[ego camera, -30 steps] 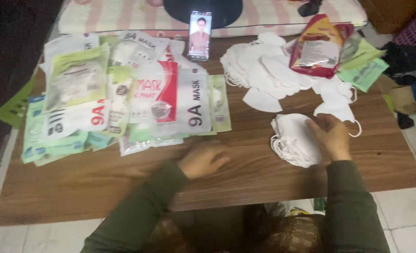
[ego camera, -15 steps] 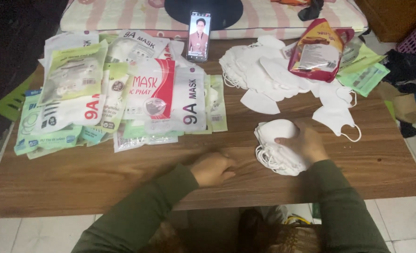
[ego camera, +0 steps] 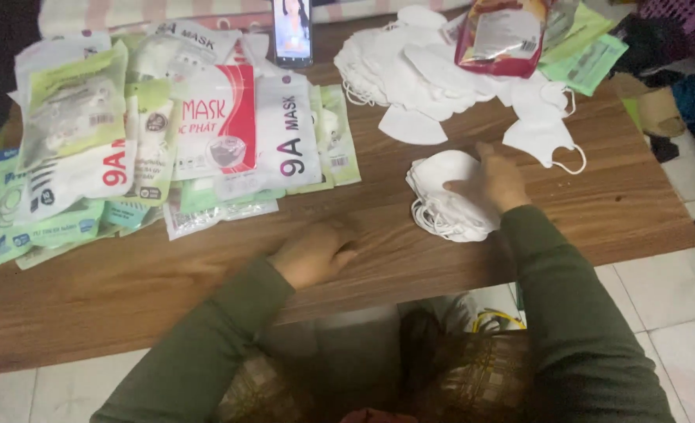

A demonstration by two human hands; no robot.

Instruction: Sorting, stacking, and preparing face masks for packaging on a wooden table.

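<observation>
White-and-red mask packets (ego camera: 167,133) overlap at the wooden table's (ego camera: 128,282) left; a red foil pouch (ego camera: 500,35) tops loose masks (ego camera: 418,70). Right hand (ego camera: 492,182) lies flat on a white mask stack (ego camera: 445,196); left hand (ego camera: 316,251), blurred, loosely curled, holds nothing.

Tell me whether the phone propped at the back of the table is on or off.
On. The phone stands upright at the table's far edge, and its screen is lit with a bright picture rather than dark glass.

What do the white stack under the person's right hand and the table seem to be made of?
The white mask stack looks like soft, matte non-woven fabric: thin folded layers with elastic loops at the edge. The table looks like wood or wood-look laminate: brown grain lines with a slight sheen.
</observation>
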